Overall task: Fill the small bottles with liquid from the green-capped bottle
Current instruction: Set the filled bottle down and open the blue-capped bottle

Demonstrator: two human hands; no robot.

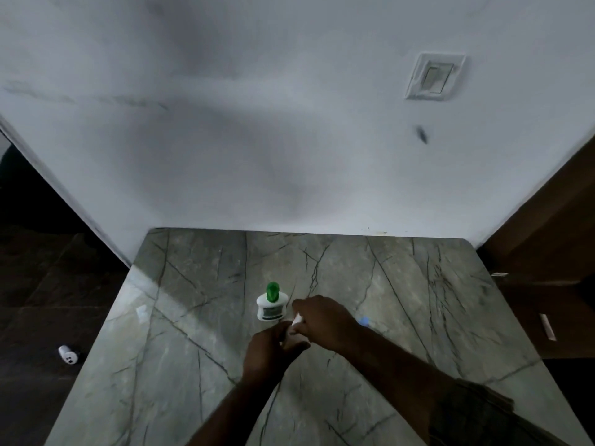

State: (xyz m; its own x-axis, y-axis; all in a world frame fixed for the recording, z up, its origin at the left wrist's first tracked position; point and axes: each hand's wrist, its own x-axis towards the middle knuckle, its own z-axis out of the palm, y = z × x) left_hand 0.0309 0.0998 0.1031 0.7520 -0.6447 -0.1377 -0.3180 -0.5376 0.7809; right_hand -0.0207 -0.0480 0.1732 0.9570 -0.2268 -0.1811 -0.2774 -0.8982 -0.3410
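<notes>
Your two hands meet over the middle of the marble table, a grey-green slab with dark veins that runs up to the white wall at the far side. Your left hand comes in from the near edge, its fingers curled round a small bottle, of which only a pale sliver shows between your hands. Your right hand reaches across from the right and sits on top of it, fingers bunched together and bent down, pinching the white top end of that bottle; how the tips lie underneath you cannot tell, since the back of the hand covers them. The green-capped bottle stands upright on the table just beyond your left hand and just left of your right knuckles, its cap on and its white body and label turned toward you, touched by neither hand. A small blue object peeks out on the table behind your right wrist, too hidden to identify. On the dark floor to the left lies a small white item. A switch plate sits high on the wall to the right, and brown wooden furniture stands at the table's right side.
</notes>
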